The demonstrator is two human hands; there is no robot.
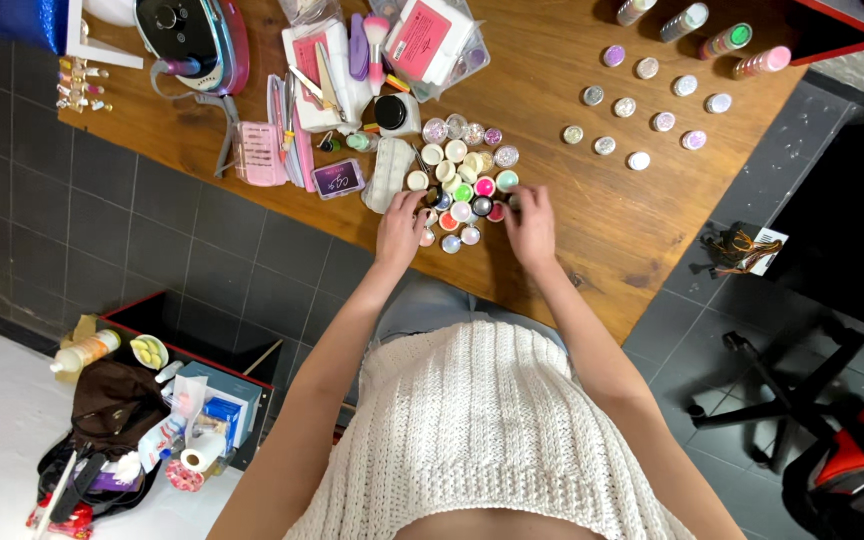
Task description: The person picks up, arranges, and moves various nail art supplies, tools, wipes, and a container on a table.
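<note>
Wooden worktop (592, 215) is carrying a cluster of small round pots (464, 182) directly ahead of both hands, the left hand (401, 228) and right hand (531, 225) flanking it, fingers curling loosely onto its near edge, grip undeterminable.

We're looking at a home nail-art corner here. A wooden counter (592, 215) carries a crowd of little glitter pots (467, 180), files and a dusting brush (376, 40), and a nail lamp (192, 35) up at the far edge. Dark floor tiles (142, 240) below, a bag and box of clutter (152, 420) on the floor, a red office chair (852, 440) off to the side.
</note>
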